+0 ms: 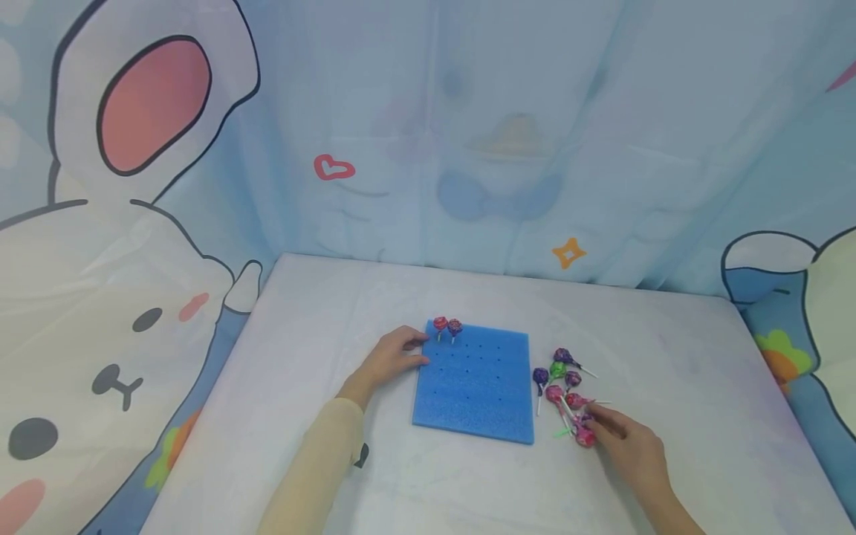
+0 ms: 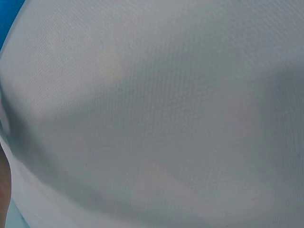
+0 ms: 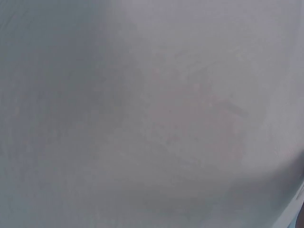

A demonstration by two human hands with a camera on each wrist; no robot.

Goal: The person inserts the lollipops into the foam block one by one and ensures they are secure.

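Note:
In the head view a blue foam board [image 1: 478, 386] lies flat, with rows of small dark holes. Two wrapped lollipops, a red one [image 1: 440, 324] and a darker one [image 1: 455, 327], stand upright by their sticks near its far left corner. My left hand [image 1: 391, 357] rests at the board's left edge, thumb and fingers apart. Right of the board lies a loose pile of lollipops, among them a green one [image 1: 558, 369] and a purple one [image 1: 540, 377]. At its near end my right hand [image 1: 631, 449] pinches a purple-pink lollipop [image 1: 586, 419], partly hidden by the fingertips. A pink lollipop [image 1: 585, 437] lies just beside them.
A white cloth [image 1: 374, 297] covers the table. Light blue curtains [image 1: 414, 134] with cartoon prints hang behind and at both sides. A small dark patch [image 1: 362, 455] shows beside the left sleeve. Both wrist views show mostly white cloth, with a blue corner in the left one.

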